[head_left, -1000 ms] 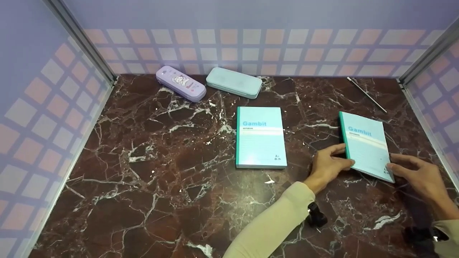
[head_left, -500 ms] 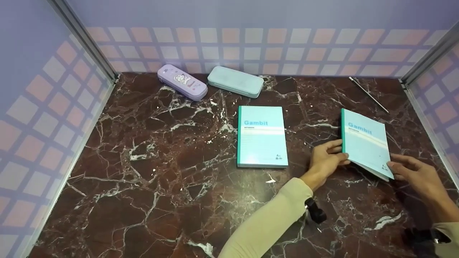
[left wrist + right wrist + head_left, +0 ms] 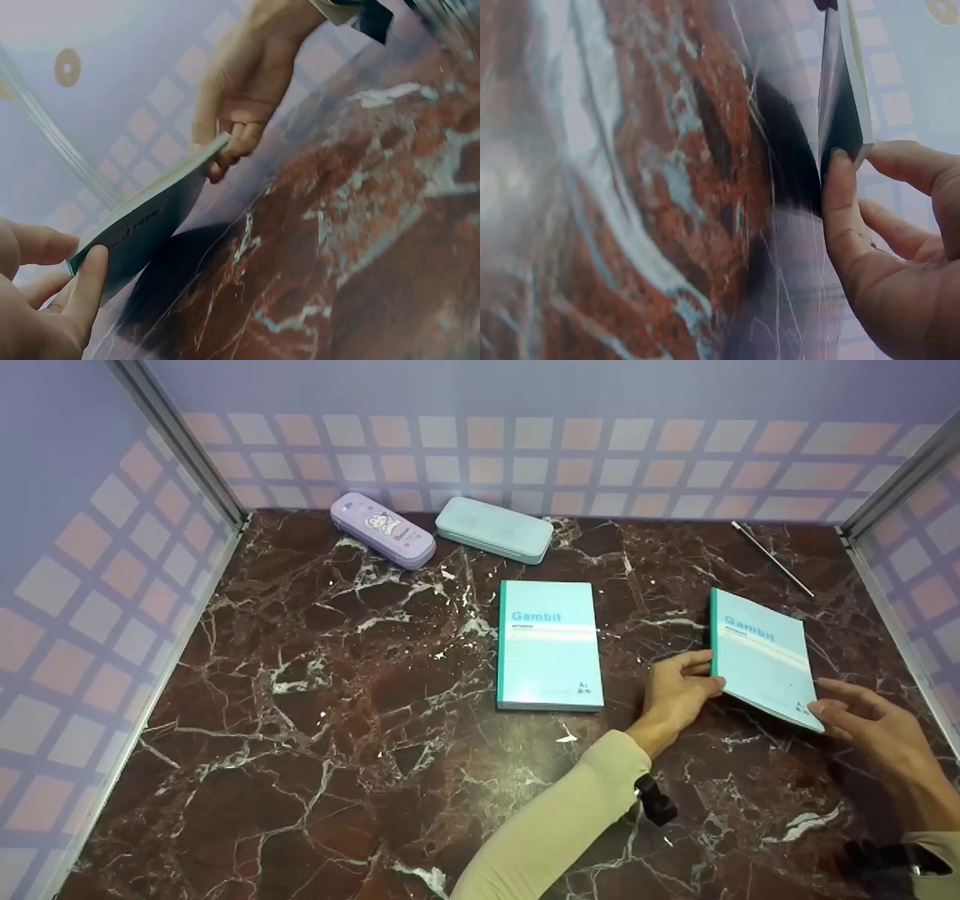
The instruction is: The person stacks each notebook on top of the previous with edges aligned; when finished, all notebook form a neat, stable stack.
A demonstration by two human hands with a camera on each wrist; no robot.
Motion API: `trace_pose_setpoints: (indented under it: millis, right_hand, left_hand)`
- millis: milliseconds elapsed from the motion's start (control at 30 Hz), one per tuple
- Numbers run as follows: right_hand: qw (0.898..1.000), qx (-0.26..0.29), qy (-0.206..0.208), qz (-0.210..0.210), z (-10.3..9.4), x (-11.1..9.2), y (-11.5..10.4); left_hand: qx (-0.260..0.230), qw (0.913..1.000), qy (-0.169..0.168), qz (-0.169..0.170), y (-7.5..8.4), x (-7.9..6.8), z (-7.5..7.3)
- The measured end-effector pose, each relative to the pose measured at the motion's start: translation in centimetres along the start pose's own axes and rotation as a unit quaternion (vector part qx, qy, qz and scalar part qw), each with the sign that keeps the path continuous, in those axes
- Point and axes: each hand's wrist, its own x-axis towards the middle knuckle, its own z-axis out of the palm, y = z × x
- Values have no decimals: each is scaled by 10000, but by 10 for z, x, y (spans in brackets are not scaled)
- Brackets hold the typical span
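A light blue notebook (image 3: 763, 664) with a green spine and "Gambit" on its cover is held tilted at the right side of the table. My left hand (image 3: 675, 694) pinches it low on the spine, thumb on the cover. At its lower right corner, my right hand (image 3: 881, 727) grips it between thumb and fingers. The left wrist view shows the underside of the notebook (image 3: 154, 217) raised over the marble, with a dark shadow below. In the right wrist view, the page edge of the notebook (image 3: 862, 97) rises above the fingertips.
A matching notebook (image 3: 547, 649) lies flat at the middle of the marble table (image 3: 360, 690). Behind it are a purple pencil case (image 3: 382, 531) and a pale blue pencil case (image 3: 493, 531). A thin pencil-like stick (image 3: 772, 559) lies at the back right. Tiled panels enclose the table.
The notebook's lower edge has come up a little and my left hand has slid slightly up and left along the spine. Both hands keep their grip; the other things stay put.
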Motion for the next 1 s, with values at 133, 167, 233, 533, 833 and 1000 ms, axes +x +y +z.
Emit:
trace_pose_setpoints:
  millis: [133,167,233,533,833,1000]
  right_hand:
    - [9948,1009,-115,31,2,0,-2]
    - [9903,1381,-154,27,3,-1,-3]
    - [9789,2034,-191,9,4,-1,-6]
    - [9963,637,293,-488,19,2,-29]
    - [9928,665,378,-927,40,9,-60]
    - [9886,951,368,-1107,53,13,-76]
  left_hand:
    - [893,9954,60,346,3,-1,-6]
    - [1039,9938,73,387,4,-2,-8]
    - [1142,9924,71,449,6,-2,-11]
    - [1721,9820,185,755,16,-5,-31]
    - [1466,9854,69,866,33,-3,-66]
    - [1403,9858,66,918,43,-6,-87]
